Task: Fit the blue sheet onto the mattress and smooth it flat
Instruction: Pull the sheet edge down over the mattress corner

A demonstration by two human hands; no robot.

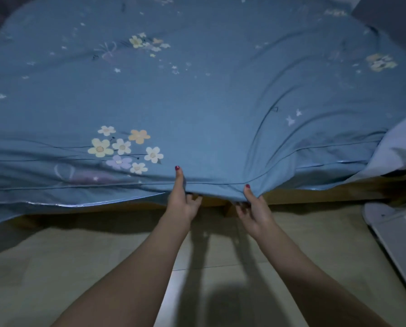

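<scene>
1. We see the sheet (197,90) spread over the bed, its near edge hanging over the wooden frame (315,192).
2. Our left hand (182,201) pinches that edge, thumb on top, fingers curled beneath.
3. Our right hand (252,206) grasps the edge just beside it the same way.
4. Creases fan out from both grips; pale cloth (395,149) lies at the right.

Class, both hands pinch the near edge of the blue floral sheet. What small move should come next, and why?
Probably pull the edge down and tuck it under the mattress. The left hand and right hand hold the blue sheet at its near hem, which hangs loose over the wooden bed frame, with creases running towards the right.
</scene>
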